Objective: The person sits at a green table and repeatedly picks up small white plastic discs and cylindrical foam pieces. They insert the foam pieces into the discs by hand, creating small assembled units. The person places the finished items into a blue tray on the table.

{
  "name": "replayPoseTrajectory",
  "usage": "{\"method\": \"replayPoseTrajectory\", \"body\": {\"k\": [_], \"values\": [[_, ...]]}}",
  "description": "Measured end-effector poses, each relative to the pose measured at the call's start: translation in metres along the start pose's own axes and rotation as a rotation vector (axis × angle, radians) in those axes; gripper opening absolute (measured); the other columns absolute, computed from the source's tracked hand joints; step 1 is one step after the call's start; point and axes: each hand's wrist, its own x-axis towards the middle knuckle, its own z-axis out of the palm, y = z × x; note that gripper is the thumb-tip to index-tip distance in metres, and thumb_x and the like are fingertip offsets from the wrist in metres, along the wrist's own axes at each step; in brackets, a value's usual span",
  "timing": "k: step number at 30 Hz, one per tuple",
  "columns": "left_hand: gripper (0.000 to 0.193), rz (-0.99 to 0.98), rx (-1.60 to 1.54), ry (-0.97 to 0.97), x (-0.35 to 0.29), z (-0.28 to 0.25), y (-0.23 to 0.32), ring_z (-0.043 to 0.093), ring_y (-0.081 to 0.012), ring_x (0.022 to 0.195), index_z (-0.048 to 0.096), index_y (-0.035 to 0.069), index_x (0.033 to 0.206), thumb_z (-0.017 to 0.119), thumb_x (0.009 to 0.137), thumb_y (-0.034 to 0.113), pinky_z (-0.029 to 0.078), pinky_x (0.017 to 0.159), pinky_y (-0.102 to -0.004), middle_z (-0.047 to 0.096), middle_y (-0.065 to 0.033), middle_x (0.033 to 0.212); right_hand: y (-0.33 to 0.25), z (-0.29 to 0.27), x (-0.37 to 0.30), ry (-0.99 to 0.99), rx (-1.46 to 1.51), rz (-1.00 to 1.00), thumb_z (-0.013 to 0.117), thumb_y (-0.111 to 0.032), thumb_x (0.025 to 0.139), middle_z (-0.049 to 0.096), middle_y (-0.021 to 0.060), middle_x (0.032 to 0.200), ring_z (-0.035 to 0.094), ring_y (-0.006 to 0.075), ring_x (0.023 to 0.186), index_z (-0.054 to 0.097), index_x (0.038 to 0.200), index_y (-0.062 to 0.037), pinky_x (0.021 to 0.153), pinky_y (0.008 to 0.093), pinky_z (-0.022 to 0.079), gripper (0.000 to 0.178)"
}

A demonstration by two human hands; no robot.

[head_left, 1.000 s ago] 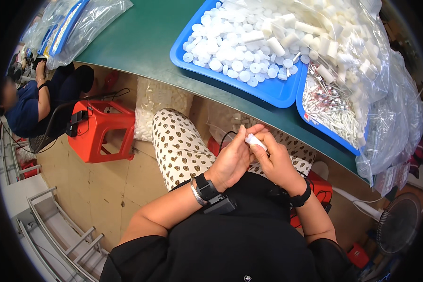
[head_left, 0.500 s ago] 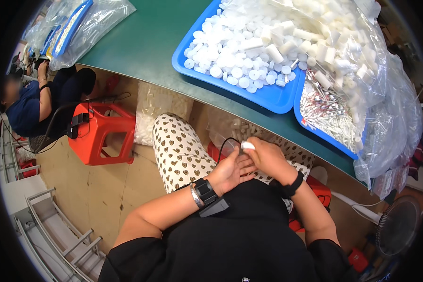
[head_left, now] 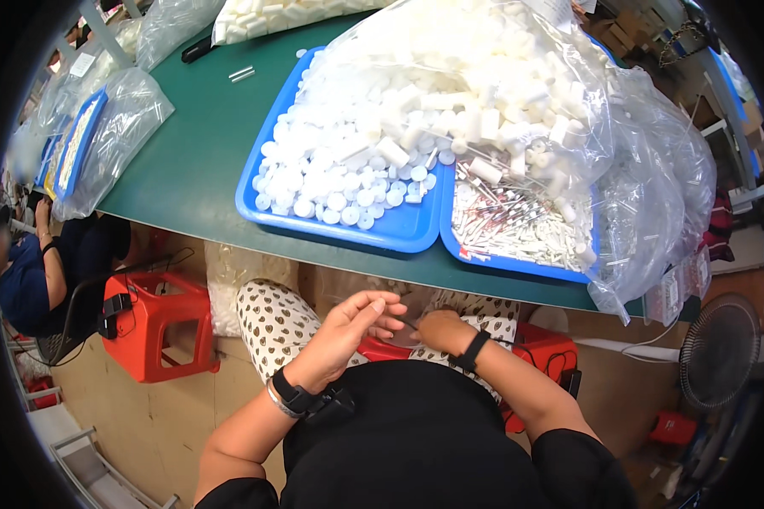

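Observation:
My left hand (head_left: 346, 332) is raised over my lap, palm turned inward, its fingers stretched and slightly bent with nothing visible in them. Lower and to the right, my right hand (head_left: 443, 332) is closed, knuckles up; its fingertips and whatever they hold are hidden. A short stretch of thin dark cord (head_left: 407, 322) shows between the hands. Beyond them on the table, a blue tray (head_left: 339, 237) holds translucent white discs (head_left: 331, 200) and white cylinders (head_left: 392, 153). A second blue tray (head_left: 518, 267) beside it carries thin white and metal pins (head_left: 518, 222).
A clear bag (head_left: 518, 51) of white cylinders slumps over both trays on the green table (head_left: 187, 187). Two small metal rods (head_left: 241, 74) lie farther back. A red stool (head_left: 157, 327) and a seated person (head_left: 34, 271) are at left, a black fan (head_left: 720, 352) at right.
My view has swung, showing more of the table. My hands have drawn apart, the left one rising. The white cylinder seen in my right hand earlier is now out of sight.

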Motion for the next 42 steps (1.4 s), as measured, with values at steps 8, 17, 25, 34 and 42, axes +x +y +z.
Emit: {"method": "replayPoseTrajectory", "body": {"k": [8, 17, 25, 34, 42], "values": [[0.019, 0.747, 0.746, 0.240, 0.025, 0.011, 0.078, 0.064, -0.0187, 0.095, 0.064, 0.000, 0.111, 0.063, 0.094, 0.009, 0.050, 0.081, -0.0320, 0.068, -0.0085, 0.108, -0.026, -0.144, -0.130, 0.978, 0.171, -0.404, 0.065, -0.014, 0.090, 0.067, 0.0143, 0.080, 0.066, 0.0342, 0.074, 0.066, 0.090, -0.0022, 0.062, 0.0398, 0.052, 0.012], [0.027, 0.963, 1.463, 0.399, 0.086, 0.015, 0.091, 0.055, -0.0348, 0.102, 0.064, 0.002, 0.106, 0.069, 0.080, 0.002, 0.048, 0.086, -0.0410, 0.061, -0.0130, 0.105, 0.014, -0.194, -0.077, 1.212, -0.287, 0.060, 0.067, -0.010, 0.085, 0.062, 0.0133, 0.083, 0.063, 0.0340, 0.071, 0.063, 0.083, -0.0018, 0.062, 0.0422, 0.051, 0.010], [0.024, 1.012, 1.247, 0.320, 0.083, -0.002, 0.093, 0.057, -0.0315, 0.090, 0.066, 0.003, 0.103, 0.066, 0.080, -0.005, 0.048, 0.079, -0.0372, 0.059, -0.0137, 0.097, 0.015, -0.179, -0.110, 1.300, 0.090, 0.069, 0.071, -0.009, 0.082, 0.063, 0.0119, 0.082, 0.062, 0.0336, 0.070, 0.063, 0.083, -0.0041, 0.064, 0.0415, 0.049, 0.010], [0.018, 0.753, 0.378, 0.200, 0.059, 0.024, 0.081, 0.058, -0.0093, 0.079, 0.065, 0.000, 0.113, 0.060, 0.096, 0.002, 0.050, 0.073, -0.0237, 0.059, -0.0013, 0.093, -0.023, -0.163, -0.143, 1.276, 0.187, -0.152, 0.073, -0.007, 0.082, 0.065, 0.0092, 0.077, 0.057, 0.0273, 0.066, 0.067, 0.087, -0.0034, 0.060, 0.0374, 0.043, 0.009], [0.034, 0.101, -0.605, -0.168, 0.023, 0.037, 0.026, 0.060, -0.0091, 0.082, 0.058, 0.000, 0.120, 0.058, 0.101, 0.028, 0.049, 0.074, -0.0235, 0.063, -0.0019, 0.095, -0.043, -0.143, -0.140, 1.099, 0.236, -0.347, 0.072, -0.007, 0.082, 0.059, 0.0051, 0.071, 0.050, 0.0232, 0.064, 0.065, 0.084, -0.0048, 0.063, 0.0357, 0.036, 0.008]]}}
